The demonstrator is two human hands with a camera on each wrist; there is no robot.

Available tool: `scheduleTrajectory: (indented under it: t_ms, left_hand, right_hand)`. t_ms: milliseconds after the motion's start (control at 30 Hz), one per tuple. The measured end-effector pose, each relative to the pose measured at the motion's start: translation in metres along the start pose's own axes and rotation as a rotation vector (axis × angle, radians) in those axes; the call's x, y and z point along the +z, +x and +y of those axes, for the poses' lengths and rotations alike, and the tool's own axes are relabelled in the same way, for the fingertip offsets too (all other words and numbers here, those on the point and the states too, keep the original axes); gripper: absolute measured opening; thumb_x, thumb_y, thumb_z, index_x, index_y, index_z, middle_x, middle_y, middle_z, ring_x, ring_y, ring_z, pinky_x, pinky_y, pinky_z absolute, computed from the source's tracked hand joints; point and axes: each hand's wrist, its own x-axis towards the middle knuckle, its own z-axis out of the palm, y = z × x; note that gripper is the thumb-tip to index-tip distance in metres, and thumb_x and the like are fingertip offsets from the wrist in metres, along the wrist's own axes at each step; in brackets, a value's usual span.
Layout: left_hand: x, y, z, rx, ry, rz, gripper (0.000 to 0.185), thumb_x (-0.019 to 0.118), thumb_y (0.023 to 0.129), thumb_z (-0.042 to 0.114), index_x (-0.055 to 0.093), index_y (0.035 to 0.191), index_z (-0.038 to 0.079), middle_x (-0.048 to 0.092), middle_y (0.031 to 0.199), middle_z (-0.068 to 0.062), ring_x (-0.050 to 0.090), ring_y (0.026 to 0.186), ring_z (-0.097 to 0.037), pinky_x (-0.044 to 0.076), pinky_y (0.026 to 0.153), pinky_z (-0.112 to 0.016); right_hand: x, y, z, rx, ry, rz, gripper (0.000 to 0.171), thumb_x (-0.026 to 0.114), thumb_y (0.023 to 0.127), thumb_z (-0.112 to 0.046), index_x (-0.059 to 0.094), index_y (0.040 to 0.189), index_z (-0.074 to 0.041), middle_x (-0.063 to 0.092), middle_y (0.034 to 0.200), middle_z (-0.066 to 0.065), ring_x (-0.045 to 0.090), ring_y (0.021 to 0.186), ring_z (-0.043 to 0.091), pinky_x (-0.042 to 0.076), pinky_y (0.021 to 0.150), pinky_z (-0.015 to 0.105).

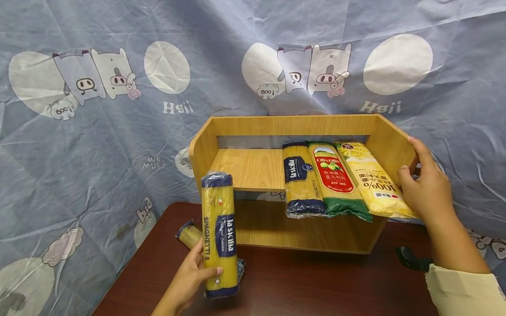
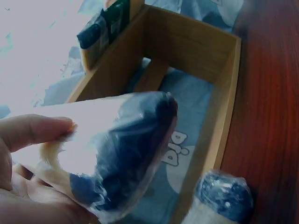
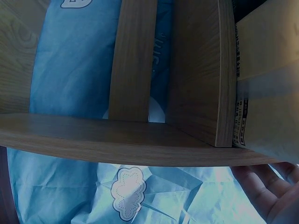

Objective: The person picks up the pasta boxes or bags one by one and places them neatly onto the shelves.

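My left hand [image 1: 193, 272] grips a pack of La Sicilia spaghetti [image 1: 219, 237] near its lower end, thumb across the front. The pack is upright, in front of the left part of a two-level wooden shelf [image 1: 253, 169]. In the left wrist view, the blue end of this spaghetti pack [image 2: 135, 140] shows close up. My right hand [image 1: 428, 188] holds the shelf's right side panel, thumb on the inner side beside a yellow pasta pack [image 1: 375, 180]. Fingers [image 3: 261, 186] show outside that panel in the right wrist view; the thumb is hidden there.
On the upper level, another La Sicilia pack [image 1: 302, 180] and a red-and-green Olivoilà pack [image 1: 334, 175] lie beside the yellow one, ends over the front edge. Another spaghetti pack [image 1: 189, 235] lies on the dark red table [image 1: 300, 281], partly behind my left hand. A patterned cloth [image 1: 118, 145] hangs behind.
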Motion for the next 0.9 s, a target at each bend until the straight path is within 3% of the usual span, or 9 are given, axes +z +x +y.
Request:
scheduleTrajectory:
  t_ms: [267,567,900]
  left_hand:
    - [0.000,0.009,0.005,0.012,-0.120,-0.076,0.097,0.068,0.088,-0.005,0.010,0.161,0.021,0.061,0.139,-0.006,0.068,0.116,-0.024,0.058,0.093,-0.044]
    - [0.003,0.009,0.011,0.071,-0.169,-0.092,0.090,0.062,0.091,-0.007,0.007,0.161,0.011,0.065,0.133,-0.003,0.070,0.111,-0.024,0.059,0.091,-0.042]
    - [0.009,0.012,0.026,0.091,-0.213,-0.089,0.082,0.059,0.091,-0.008,0.013,0.158,0.002,0.071,0.123,-0.005,0.073,0.105,-0.024,0.060,0.089,-0.039]
  right_hand:
    - [-0.001,-0.001,-0.002,0.001,0.009,-0.013,0.069,0.043,0.097,-0.017,0.024,0.160,-0.037,0.055,0.128,0.034,0.057,0.111,0.055,0.036,0.082,0.063]
    - [-0.001,-0.001,-0.001,0.001,0.006,-0.007,0.069,0.044,0.097,-0.016,0.025,0.160,-0.036,0.055,0.133,0.035,0.058,0.109,0.054,0.037,0.081,0.062]
    - [-0.001,0.000,0.001,-0.001,-0.002,0.002,0.069,0.044,0.096,-0.016,0.026,0.160,-0.035,0.057,0.129,0.032,0.059,0.109,0.053,0.037,0.079,0.059]
